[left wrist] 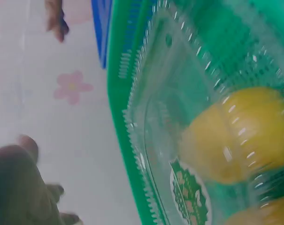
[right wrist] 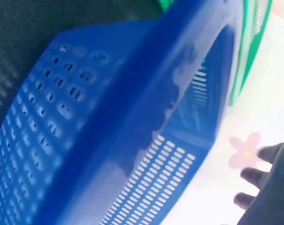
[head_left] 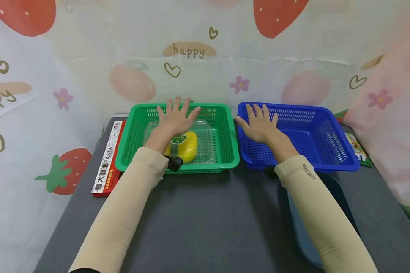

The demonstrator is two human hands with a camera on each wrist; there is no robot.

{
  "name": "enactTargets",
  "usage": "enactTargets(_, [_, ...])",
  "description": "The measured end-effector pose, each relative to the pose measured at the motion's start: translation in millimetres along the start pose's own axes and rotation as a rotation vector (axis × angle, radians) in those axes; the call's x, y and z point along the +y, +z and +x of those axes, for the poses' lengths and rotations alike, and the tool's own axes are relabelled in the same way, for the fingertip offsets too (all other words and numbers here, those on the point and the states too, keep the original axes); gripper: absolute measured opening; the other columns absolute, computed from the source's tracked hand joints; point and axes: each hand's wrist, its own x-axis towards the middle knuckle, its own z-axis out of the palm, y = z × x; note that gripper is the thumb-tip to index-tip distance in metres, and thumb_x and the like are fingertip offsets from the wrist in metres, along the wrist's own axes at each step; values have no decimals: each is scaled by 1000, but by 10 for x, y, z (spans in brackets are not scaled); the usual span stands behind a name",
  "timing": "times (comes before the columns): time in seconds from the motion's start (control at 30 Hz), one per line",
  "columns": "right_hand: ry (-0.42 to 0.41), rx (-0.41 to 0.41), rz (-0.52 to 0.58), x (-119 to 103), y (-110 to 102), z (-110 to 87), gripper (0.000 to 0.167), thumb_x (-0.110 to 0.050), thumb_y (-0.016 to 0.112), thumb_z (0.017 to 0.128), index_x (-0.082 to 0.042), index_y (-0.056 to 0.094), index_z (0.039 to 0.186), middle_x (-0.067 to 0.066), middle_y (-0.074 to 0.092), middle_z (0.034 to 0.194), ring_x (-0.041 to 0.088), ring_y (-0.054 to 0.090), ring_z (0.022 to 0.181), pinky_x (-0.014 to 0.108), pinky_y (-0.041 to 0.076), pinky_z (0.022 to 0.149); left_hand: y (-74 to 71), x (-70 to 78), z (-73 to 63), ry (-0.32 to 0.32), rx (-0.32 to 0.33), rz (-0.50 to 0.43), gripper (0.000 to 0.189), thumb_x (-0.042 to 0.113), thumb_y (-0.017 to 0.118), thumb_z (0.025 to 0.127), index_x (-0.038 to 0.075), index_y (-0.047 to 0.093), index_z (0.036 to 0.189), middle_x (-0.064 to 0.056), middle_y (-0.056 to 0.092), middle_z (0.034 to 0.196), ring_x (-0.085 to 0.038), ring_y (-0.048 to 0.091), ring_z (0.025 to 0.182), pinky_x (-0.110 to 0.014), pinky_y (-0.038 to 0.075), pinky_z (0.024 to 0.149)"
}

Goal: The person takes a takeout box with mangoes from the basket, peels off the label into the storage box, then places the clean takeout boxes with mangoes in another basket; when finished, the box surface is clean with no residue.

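My left hand (head_left: 175,120) hovers with spread fingers over the green basket (head_left: 235,151), holding nothing. Inside that basket lies a clear plastic clamshell box (head_left: 205,140) with yellow fruit (left wrist: 240,133) in it and a green-and-white round label (left wrist: 191,194). My right hand (head_left: 258,126), fingers also spread, is over the left part of the blue basket (head_left: 341,151) and grips nothing. No contents show in the blue basket. In the left wrist view the left fingers (left wrist: 28,145) are blurred beside the green rim; the right wrist view has the right fingers (right wrist: 254,177) beyond the blue rim.
A red-and-white pasta box (head_left: 107,159) lies left of the green basket. Beneath my right forearm is a dark blue-grey bin (head_left: 302,231). A green packet (head_left: 357,148) lies right of the blue basket. A printed cloth (head_left: 205,83) hangs behind the grey table (head_left: 205,220).
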Motion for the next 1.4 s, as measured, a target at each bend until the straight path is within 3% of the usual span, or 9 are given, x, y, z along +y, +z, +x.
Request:
enactTargets(0.2, [-85,69,32,4,61,-218,70,-56,27,100,-11,23,153,17,13,158,40,1,145,69,1,108,127,-85,-410,15,151,-130,67,56,33,99,22,17,155,-15,12,159,-38,7,146,-65,3,111])
enactTargets(0.33, [-158,113,49,-33,156,-467,65,-49,38,100,-9,30,150,18,21,155,41,9,143,68,9,107,280,-212,-954,50,283,-251,57,49,44,98,14,44,143,-17,33,149,-38,26,138,-65,21,103])
enactTargets(0.47, [-217,116,55,-113,225,-685,63,-45,45,99,-8,32,148,17,25,153,41,13,142,66,13,107,510,-404,-1541,70,383,-312,50,41,54,95,8,54,133,-19,43,138,-39,34,130,-64,28,98])
enactTargets(0.67, [-258,92,92,-236,250,-848,63,-43,46,99,-8,31,149,17,27,151,39,15,141,64,18,106,837,-734,-2112,-99,389,-351,51,37,58,94,5,51,134,-20,41,134,-39,35,125,-63,33,98])
enactTargets(0.83, [-240,90,138,-191,289,-863,63,-42,45,100,-7,28,149,19,25,151,41,15,140,65,17,106,939,-988,-2087,-227,440,-402,66,44,59,92,8,38,144,-22,34,140,-39,32,128,-65,35,97])
enactTargets(0.93, [-246,96,155,-175,333,-854,63,-41,45,100,-6,28,149,20,26,150,41,16,140,65,16,107,926,-1113,-1914,-199,533,-423,77,47,61,89,14,26,150,-19,28,146,-36,28,132,-64,37,97])
enactTargets(1.03, [-283,105,169,-221,348,-839,61,-38,47,100,-4,31,148,21,29,149,41,18,140,63,18,108,881,-1185,-1693,-161,553,-436,91,49,65,86,19,12,154,-16,19,152,-34,20,138,-64,32,102])
enactTargets(1.2, [-355,85,209,-425,323,-768,57,-38,47,100,-6,35,146,17,32,148,36,20,140,56,23,110,840,-1233,-1444,-170,494,-476,103,52,68,83,19,2,155,-15,8,158,-36,12,143,-65,21,108])
enactTargets(1.4, [-328,-64,280,-659,274,-564,57,-41,44,100,-9,34,147,14,30,149,31,36,133,51,35,106,869,-1217,-1365,-255,412,-496,106,57,64,83,10,2,154,-22,13,154,-41,28,133,-62,31,104])
